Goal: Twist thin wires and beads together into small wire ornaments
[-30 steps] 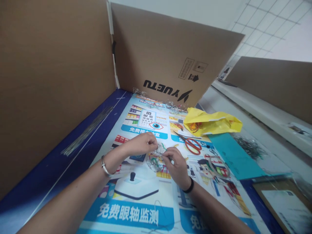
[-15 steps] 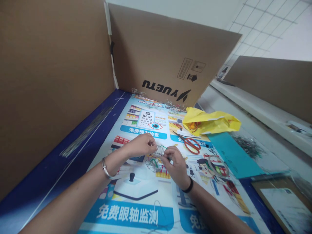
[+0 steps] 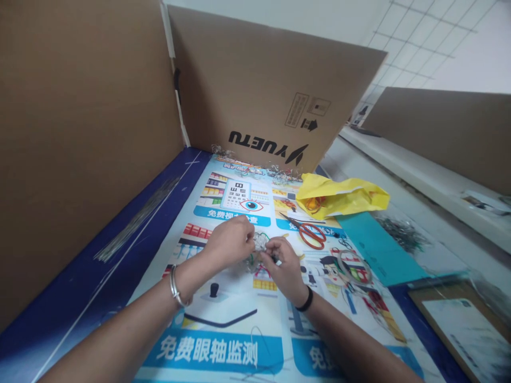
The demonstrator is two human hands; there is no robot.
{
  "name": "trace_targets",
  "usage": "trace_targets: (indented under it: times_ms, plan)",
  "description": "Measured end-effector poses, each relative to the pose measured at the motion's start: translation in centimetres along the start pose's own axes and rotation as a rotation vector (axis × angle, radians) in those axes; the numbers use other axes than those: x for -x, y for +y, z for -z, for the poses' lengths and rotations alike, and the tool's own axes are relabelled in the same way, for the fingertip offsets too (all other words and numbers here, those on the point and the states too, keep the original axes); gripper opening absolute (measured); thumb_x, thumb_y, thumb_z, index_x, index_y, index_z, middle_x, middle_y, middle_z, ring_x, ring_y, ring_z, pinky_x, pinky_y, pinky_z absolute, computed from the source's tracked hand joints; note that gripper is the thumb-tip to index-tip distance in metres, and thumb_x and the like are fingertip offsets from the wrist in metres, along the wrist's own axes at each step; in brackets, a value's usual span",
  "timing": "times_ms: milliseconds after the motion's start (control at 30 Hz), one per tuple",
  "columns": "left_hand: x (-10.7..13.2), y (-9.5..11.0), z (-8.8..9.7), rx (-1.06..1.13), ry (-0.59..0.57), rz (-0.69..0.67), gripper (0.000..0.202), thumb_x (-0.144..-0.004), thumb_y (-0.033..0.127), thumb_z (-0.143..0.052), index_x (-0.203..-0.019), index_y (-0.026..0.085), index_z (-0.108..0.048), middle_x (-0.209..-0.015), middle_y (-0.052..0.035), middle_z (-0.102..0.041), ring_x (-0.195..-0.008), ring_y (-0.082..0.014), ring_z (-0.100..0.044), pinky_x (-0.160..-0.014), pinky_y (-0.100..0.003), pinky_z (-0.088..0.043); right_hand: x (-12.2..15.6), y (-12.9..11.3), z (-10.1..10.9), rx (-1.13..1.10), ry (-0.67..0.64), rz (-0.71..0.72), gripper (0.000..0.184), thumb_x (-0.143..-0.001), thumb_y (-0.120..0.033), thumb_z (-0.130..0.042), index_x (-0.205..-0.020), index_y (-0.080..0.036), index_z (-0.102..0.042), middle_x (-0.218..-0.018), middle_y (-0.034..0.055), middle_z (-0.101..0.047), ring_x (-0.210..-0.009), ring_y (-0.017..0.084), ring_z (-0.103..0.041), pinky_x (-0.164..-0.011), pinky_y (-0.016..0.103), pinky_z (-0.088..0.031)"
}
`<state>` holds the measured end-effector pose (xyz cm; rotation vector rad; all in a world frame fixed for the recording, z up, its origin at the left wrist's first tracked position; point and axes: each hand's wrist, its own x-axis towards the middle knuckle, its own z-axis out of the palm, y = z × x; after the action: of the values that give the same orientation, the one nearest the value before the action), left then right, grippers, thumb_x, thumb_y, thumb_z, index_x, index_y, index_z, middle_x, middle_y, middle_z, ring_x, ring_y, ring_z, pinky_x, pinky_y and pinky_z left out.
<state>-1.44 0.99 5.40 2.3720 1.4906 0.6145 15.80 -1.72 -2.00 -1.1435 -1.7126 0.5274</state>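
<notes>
Between my hands, over the middle of the printed poster, is a small tangled piece of silvery wire with green and red bits. My left hand is closed at its left side, fingertips pinched on the wire. My right hand grips the same wire piece from the right, with thumb and fingers bent together. The fingers hide part of the wirework, and its exact shape is hard to make out. Red-handled scissors lie with their blades apart just beyond my right hand.
A yellow bag lies at the right, behind the scissors. A coil of wire rests nearer me. Straight wires lie along the blue left edge. Cardboard panels stand behind and left. More tangled wire sits at right.
My left hand has turned over the wire piece, its back now facing up more, and covers more of the lower wire. The right hand keeps its grip. The view has shifted slightly.
</notes>
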Motion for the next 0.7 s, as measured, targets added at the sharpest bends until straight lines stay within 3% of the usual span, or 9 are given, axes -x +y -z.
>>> trace_targets:
  times_ms: [133, 300, 567, 700]
  plan:
    - [-0.2, -0.3, -0.1, 0.057, -0.002, 0.042, 0.013, -0.071, 0.018, -0.050, -0.073, 0.020, -0.063, -0.080, -0.0021, -0.059, -0.072, -0.0161, -0.055, -0.063, -0.026, -0.040, 0.1, 0.0, -0.1, -0.015, -0.001, -0.053, 0.010, -0.076, -0.014, -0.056, -0.082, -0.021, -0.051, -0.077, 0.0002, -0.050, -0.066, 0.013, -0.050, -0.060, 0.024, -0.043]
    - [-0.7, -0.8, -0.1, 0.157, -0.021, 0.038, 0.013, -0.068, 0.015, -0.050, -0.065, 0.017, -0.062, -0.076, -0.0028, -0.059, -0.071, -0.0157, -0.055, -0.062, -0.025, -0.041, -0.1, -0.1, 0.0, -0.073, -0.009, -0.092, 0.010, -0.076, -0.016, -0.056, -0.084, -0.021, -0.052, -0.077, 0.0002, -0.053, -0.065, 0.012, -0.051, -0.060, 0.024, -0.045]
    - [-0.5, -0.5, -0.1, 0.064, -0.025, -0.016, 0.013, -0.070, 0.017, -0.049, -0.065, 0.019, -0.062, -0.075, -0.0020, -0.059, -0.070, -0.0161, -0.056, -0.063, -0.027, -0.040, -2.0, -1.9, 1.6, 0.069, 0.030, 0.175, 0.011, -0.082, -0.014, -0.053, -0.086, -0.021, -0.061, -0.083, 0.0042, -0.057, -0.081, 0.016, -0.055, -0.073, 0.031, -0.046]
    - [-0.3, -0.2, 0.0, 0.054, -0.034, -0.050, 0.015, -0.072, 0.017, -0.048, -0.069, 0.019, -0.063, -0.076, -0.0019, -0.059, -0.073, -0.0164, -0.057, -0.065, -0.026, -0.040, -2.5, -2.6, 1.4, 0.122, -0.012, 0.178, 0.011, -0.081, -0.016, -0.054, -0.088, -0.021, -0.062, -0.081, 0.0042, -0.057, -0.074, 0.015, -0.054, -0.068, 0.030, -0.047]
